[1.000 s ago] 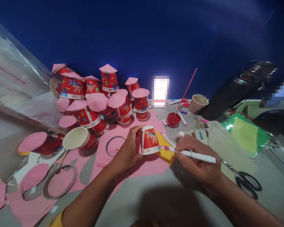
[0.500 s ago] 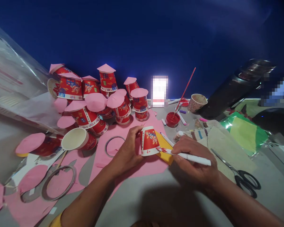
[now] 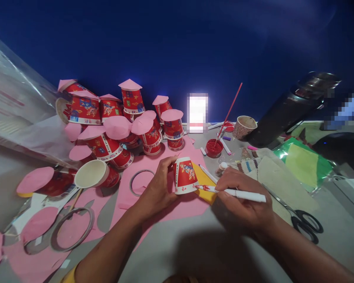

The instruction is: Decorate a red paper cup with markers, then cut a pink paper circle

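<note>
My left hand (image 3: 162, 182) grips a red printed paper cup (image 3: 186, 173) from its left side; the cup is upside down, its white rim band at the bottom. Small red marks show on that band. In my right hand (image 3: 244, 198) is a white marker pen (image 3: 237, 192) with red stains near its tip, and the tip meets the cup's lower right edge. Beneath lie pink paper (image 3: 162, 210) and a yellow piece of paper (image 3: 205, 194). Just beyond my right hand stands a small white-capped bottle (image 3: 222, 168).
Several red cups with pink paper cone tops (image 3: 131, 94) are stacked at the back left. A red paint pot (image 3: 214, 148) with a brush stands behind the cup. Scissors (image 3: 305, 224) lie at right, tape rolls (image 3: 72, 230) at left, a black flask (image 3: 283, 112) at the back right.
The pen tip has shifted slightly along the cup's rim band, and another small red mark shows there. The view has moved a little; my left hand still grips the cup.
</note>
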A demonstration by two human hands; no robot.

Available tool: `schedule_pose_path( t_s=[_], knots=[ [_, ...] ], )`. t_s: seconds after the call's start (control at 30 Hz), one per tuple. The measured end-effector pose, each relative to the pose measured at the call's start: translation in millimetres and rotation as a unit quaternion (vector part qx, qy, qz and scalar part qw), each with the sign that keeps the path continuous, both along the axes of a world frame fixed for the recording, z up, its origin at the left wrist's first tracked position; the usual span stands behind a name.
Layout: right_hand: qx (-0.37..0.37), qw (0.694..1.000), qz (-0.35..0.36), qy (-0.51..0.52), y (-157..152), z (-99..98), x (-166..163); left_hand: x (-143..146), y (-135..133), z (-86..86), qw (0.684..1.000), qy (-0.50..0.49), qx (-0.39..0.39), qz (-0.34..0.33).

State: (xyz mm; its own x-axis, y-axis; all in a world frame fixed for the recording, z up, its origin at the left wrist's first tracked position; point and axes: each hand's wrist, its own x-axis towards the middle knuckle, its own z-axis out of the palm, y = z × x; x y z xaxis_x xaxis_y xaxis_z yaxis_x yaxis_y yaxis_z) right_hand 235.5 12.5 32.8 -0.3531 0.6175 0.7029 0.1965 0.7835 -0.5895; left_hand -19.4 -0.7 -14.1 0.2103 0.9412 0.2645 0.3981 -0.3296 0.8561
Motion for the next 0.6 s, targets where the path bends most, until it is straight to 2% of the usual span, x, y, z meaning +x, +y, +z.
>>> schedule_pose_path(
  t_s=[0.2, 0.4, 0.6],
  knots=[
    [-0.011, 1.000, 0.006, 0.012, -0.7, -4.0, 2.0, -0.4, 1.4, -0.5, 1.000, 0.000, 0.002, 0.001],
    [-0.036, 0.997, -0.056, 0.039, -3.6, -11.2, 7.3, 6.0, -0.9, 12.5, 0.995, -0.073, -0.065, 0.033],
    [0.047, 0.998, -0.030, -0.024, -3.5, -17.5, 0.1, 14.9, -8.0, 15.5, 0.974, -0.164, -0.154, 0.032]
  ],
)
